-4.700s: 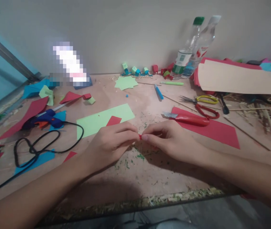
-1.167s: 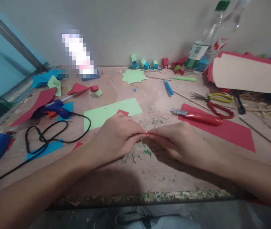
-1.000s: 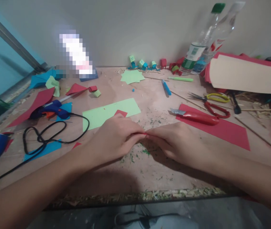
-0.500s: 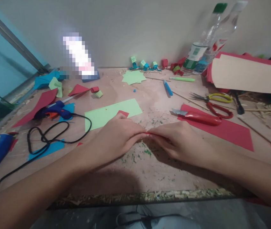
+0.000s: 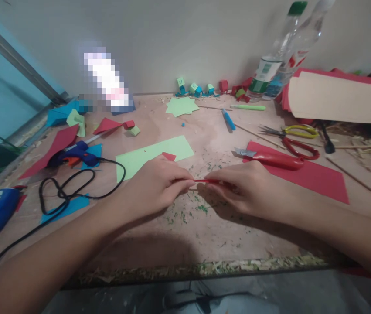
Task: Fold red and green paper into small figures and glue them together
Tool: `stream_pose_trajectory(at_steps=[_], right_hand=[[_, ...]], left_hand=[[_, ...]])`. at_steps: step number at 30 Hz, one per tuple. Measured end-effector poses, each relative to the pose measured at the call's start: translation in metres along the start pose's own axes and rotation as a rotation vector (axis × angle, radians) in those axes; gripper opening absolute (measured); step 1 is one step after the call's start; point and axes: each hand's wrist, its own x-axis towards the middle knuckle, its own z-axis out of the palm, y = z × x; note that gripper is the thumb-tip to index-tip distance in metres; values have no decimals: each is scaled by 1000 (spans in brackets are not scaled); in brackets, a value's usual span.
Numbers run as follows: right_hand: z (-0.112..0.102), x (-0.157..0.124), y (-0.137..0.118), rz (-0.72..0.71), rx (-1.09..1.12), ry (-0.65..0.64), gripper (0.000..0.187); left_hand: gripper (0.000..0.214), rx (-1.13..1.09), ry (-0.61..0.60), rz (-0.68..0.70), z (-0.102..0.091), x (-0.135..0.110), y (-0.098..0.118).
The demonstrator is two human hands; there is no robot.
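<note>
Both of my hands meet at the middle of the worktable. My left hand (image 5: 154, 187) and my right hand (image 5: 247, 189) each pinch one end of a thin red paper strip (image 5: 205, 180), which shows as a short span between the fingertips. Most of the strip is hidden inside my fingers. A light green paper sheet (image 5: 149, 155) with a small red scrap (image 5: 168, 155) on it lies just behind my left hand. A red utility knife (image 5: 270, 159) rests on a red paper sheet (image 5: 312, 179) behind my right hand.
A blue glue gun (image 5: 74, 153) with a looped black cord (image 5: 67, 192) lies at the left. Scissors (image 5: 291, 137), a blue pen (image 5: 228, 120), two plastic bottles (image 5: 277, 52), small paper figures (image 5: 193, 89) and stacked paper (image 5: 338, 102) sit toward the back and right. Green shavings litter the table edge.
My fingertips have drawn slightly apart, so a short length of the red strip now shows between them. Earlier they touched, with only a red speck visible.
</note>
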Motion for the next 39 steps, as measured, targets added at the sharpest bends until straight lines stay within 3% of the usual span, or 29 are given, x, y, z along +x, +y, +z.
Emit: stream_pose_trajectory(at_steps=[4, 10, 17, 22, 26, 29, 31, 35, 39], right_hand=[[1, -1, 3, -22, -41, -21, 33], [2, -2, 1, -97, -49, -6, 36], [1, -1, -5, 25, 14, -104, 28], [-1, 6, -5, 124, 214, -66, 27], [-2, 8, -5, 120, 306, -95, 29], [-14, 8, -3, 240, 454, -122, 27], [-28, 7, -2, 231, 477, -150, 34], [-54, -9, -7, 243, 566, -198, 42], [-63, -31, -22, 303, 697, -163, 44]], left_hand=[[19, -26, -2, -12, 2, 2, 2], [22, -11, 35, 54, 7, 0, 11], [26, 119, 21, 137, 9, -2, 6], [30, 46, -43, 28, 10, 2, 4], [31, -11, -77, -28, 9, 3, 12], [36, -167, -144, -153, -3, 2, 15], [40, -276, -167, -191, -15, -1, 17], [44, -296, -121, -197, -35, -17, 32], [39, -382, -56, -257, -37, -39, 53]])
